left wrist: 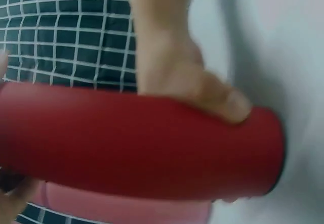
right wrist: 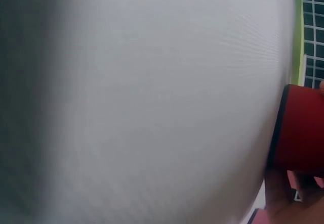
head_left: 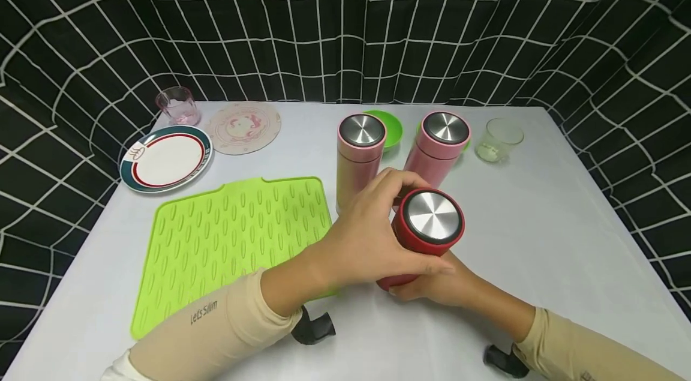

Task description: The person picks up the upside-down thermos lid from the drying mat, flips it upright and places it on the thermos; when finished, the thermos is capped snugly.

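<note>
A red insulated bottle (head_left: 426, 237) with a steel lid is tilted and lifted above the white table (head_left: 540, 237), lid toward me. My left hand (head_left: 367, 237) wraps round its upper part, just below the lid. My right hand (head_left: 437, 288) grips the lower body from underneath. In the left wrist view the red bottle (left wrist: 142, 143) lies across the frame, with the right hand (left wrist: 202, 82) curled round it near the base. The right wrist view shows only the bottle's base (right wrist: 304, 130) and the right hand's fingers (right wrist: 286, 193) at the right edge.
Two pink bottles (head_left: 360, 156) (head_left: 439, 144) stand just behind the hands, with a green bowl (head_left: 391, 128) behind them. A clear glass (head_left: 499, 140) is at back right. A green ribbed mat (head_left: 237, 237), a plate (head_left: 164, 159), a round coaster (head_left: 244, 127) and a pink glass (head_left: 177, 106) lie left.
</note>
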`<act>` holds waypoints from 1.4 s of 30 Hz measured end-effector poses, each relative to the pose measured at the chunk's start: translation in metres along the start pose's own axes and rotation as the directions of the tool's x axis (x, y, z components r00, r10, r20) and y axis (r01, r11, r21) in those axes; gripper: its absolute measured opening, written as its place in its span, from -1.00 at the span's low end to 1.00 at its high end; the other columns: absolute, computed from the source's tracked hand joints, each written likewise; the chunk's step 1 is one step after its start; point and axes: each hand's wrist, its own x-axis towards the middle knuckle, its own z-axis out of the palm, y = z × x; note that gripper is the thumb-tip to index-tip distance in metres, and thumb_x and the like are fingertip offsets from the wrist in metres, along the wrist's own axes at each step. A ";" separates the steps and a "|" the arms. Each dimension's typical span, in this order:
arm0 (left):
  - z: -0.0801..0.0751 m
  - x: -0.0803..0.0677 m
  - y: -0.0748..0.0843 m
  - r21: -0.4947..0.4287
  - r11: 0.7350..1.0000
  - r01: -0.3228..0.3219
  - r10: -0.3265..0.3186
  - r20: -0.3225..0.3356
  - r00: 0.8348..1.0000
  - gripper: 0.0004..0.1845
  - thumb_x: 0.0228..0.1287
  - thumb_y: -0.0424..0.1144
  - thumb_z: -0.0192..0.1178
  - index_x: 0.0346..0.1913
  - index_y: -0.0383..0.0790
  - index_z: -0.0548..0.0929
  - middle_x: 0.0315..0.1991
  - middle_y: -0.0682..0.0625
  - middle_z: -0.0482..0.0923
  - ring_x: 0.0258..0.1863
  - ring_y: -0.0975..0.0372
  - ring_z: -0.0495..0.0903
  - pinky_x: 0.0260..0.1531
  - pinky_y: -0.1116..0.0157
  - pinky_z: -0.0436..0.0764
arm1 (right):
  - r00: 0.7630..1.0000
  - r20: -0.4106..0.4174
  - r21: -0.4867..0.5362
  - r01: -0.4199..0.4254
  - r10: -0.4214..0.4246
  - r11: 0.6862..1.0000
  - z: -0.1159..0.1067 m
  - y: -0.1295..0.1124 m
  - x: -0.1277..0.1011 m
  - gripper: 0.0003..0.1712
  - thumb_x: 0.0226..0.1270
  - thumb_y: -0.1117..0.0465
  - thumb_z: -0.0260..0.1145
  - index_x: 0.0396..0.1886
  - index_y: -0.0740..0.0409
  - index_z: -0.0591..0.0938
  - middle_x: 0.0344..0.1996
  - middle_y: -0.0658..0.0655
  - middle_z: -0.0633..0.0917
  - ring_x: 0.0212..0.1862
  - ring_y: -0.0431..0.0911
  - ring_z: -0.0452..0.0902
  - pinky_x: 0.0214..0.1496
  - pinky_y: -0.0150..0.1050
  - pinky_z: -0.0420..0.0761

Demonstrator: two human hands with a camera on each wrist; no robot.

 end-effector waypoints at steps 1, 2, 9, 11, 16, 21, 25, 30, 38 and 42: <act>0.003 -0.001 0.000 0.013 1.000 -0.026 0.027 -0.044 0.999 -0.18 -0.28 -0.04 0.65 0.11 -0.13 0.46 -0.02 0.18 0.47 -0.07 0.43 0.49 -0.03 0.43 0.52 | 1.000 0.004 -0.014 -0.003 0.003 1.000 0.000 0.000 0.000 -0.37 -0.12 0.21 0.64 -0.03 -0.07 0.51 -0.15 -0.12 0.63 -0.14 -0.15 0.55 -0.04 -0.26 0.53; 0.005 -0.002 0.000 0.007 0.999 -0.048 0.049 -0.079 0.996 -0.20 -0.29 -0.08 0.65 0.10 -0.15 0.49 -0.04 0.16 0.49 -0.09 0.42 0.51 -0.05 0.42 0.54 | 1.000 0.001 -0.025 -0.001 0.001 1.000 0.000 -0.001 0.000 -0.38 -0.12 0.20 0.64 -0.04 -0.06 0.51 -0.16 -0.12 0.62 -0.14 -0.16 0.54 -0.04 -0.26 0.53; -0.003 0.006 -0.013 -0.180 0.983 -0.034 0.042 0.044 0.998 -0.26 -0.27 -0.25 0.65 0.11 -0.16 0.57 -0.13 0.20 0.64 -0.15 0.37 0.60 -0.06 0.35 0.58 | 1.000 0.000 -0.012 0.010 -0.010 1.000 -0.004 -0.003 0.003 -0.30 -0.20 0.20 0.67 -0.01 -0.05 0.50 -0.13 -0.10 0.61 -0.10 -0.13 0.54 -0.04 -0.22 0.55; -0.007 0.011 -0.017 -0.217 0.976 0.007 0.021 0.129 0.991 -0.25 -0.25 -0.26 0.64 0.14 -0.15 0.57 -0.12 0.20 0.64 -0.12 0.35 0.60 -0.03 0.33 0.57 | 1.000 0.011 -0.001 -0.006 0.006 1.000 -0.005 -0.003 0.002 -0.30 -0.20 0.19 0.67 -0.02 -0.05 0.51 -0.14 -0.10 0.62 -0.09 -0.13 0.54 -0.05 -0.21 0.57; -0.012 0.016 -0.022 -0.240 0.970 0.042 0.015 0.232 0.972 -0.23 -0.21 -0.27 0.62 0.19 -0.15 0.54 -0.06 0.18 0.63 -0.04 0.33 0.58 0.05 0.32 0.53 | 0.999 0.043 0.004 -0.023 0.023 1.000 -0.007 -0.001 0.002 -0.31 -0.17 0.16 0.67 -0.01 -0.06 0.52 -0.12 -0.10 0.62 -0.07 -0.11 0.54 -0.03 -0.17 0.57; -0.006 0.008 -0.014 -0.196 0.980 0.042 -0.011 0.158 0.987 -0.18 -0.19 -0.23 0.62 0.23 -0.10 0.46 -0.01 0.20 0.57 -0.03 0.35 0.54 0.04 0.33 0.52 | 0.999 0.043 0.012 -0.025 0.025 1.000 -0.007 0.000 0.002 -0.31 -0.15 0.16 0.67 0.01 -0.04 0.52 -0.11 -0.09 0.62 -0.08 -0.11 0.54 -0.02 -0.20 0.55; 0.005 0.000 -0.005 -0.129 0.992 -0.017 0.014 -0.021 1.000 -0.15 -0.26 -0.17 0.65 0.17 -0.13 0.43 0.01 0.18 0.50 -0.07 0.37 0.54 -0.02 0.35 0.55 | 0.998 0.053 0.039 -0.030 0.028 0.999 -0.006 0.000 0.002 -0.34 -0.11 0.17 0.65 0.01 0.00 0.52 -0.11 -0.06 0.63 -0.09 -0.11 0.55 0.01 -0.25 0.53; 0.007 0.001 -0.005 -0.169 0.982 -0.085 0.066 -0.116 0.991 -0.23 -0.34 -0.27 0.67 0.07 -0.19 0.53 -0.08 0.13 0.58 -0.17 0.35 0.60 -0.10 0.34 0.60 | 0.998 0.046 -0.007 -0.037 0.037 0.999 -0.006 0.000 0.004 -0.29 -0.17 0.17 0.67 0.02 -0.04 0.50 -0.10 -0.09 0.61 -0.07 -0.12 0.52 -0.02 -0.23 0.54; -0.001 0.008 -0.015 -0.288 0.957 -0.028 0.037 0.026 0.999 -0.24 -0.34 -0.36 0.65 0.10 -0.22 0.58 -0.14 0.15 0.66 -0.14 0.30 0.63 -0.05 0.28 0.60 | 0.998 0.030 0.005 -0.055 0.055 0.998 -0.007 0.001 0.002 -0.24 -0.22 0.14 0.69 0.03 -0.04 0.50 -0.09 -0.08 0.61 -0.04 -0.10 0.51 -0.05 -0.19 0.58; 0.000 0.006 -0.017 -0.330 0.944 0.019 0.000 0.058 0.998 -0.23 -0.28 -0.39 0.62 0.16 -0.20 0.56 -0.12 0.15 0.66 -0.09 0.28 0.61 -0.01 0.26 0.58 | 0.999 0.021 0.014 -0.049 0.048 0.999 -0.006 0.001 0.002 -0.24 -0.21 0.15 0.69 0.04 -0.05 0.49 -0.09 -0.09 0.61 -0.05 -0.11 0.53 -0.05 -0.19 0.58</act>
